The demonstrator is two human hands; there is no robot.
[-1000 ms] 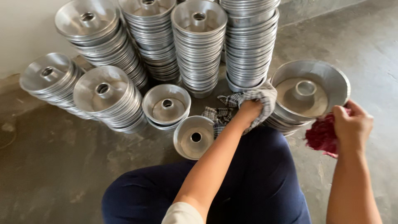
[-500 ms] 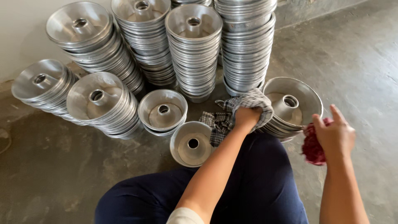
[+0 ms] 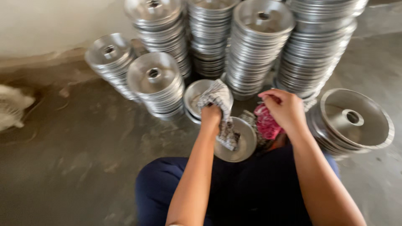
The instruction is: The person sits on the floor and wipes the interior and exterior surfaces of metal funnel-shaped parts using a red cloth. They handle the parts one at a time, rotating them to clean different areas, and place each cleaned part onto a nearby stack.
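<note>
Both hands have shifted inward, left fingers gripping checked cloth, right clutching red rag.

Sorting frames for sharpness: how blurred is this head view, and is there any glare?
Head view: motion blur smears everything, worst at the left edge; the left hand with its checked cloth and the right hand with the red cloth are soft; mild sheen, no harsh glare, on the stacked metal pans.

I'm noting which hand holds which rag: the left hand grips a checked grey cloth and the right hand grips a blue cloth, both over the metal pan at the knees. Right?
Not quite. In the head view the right hand grips a red cloth, not blue.
</note>
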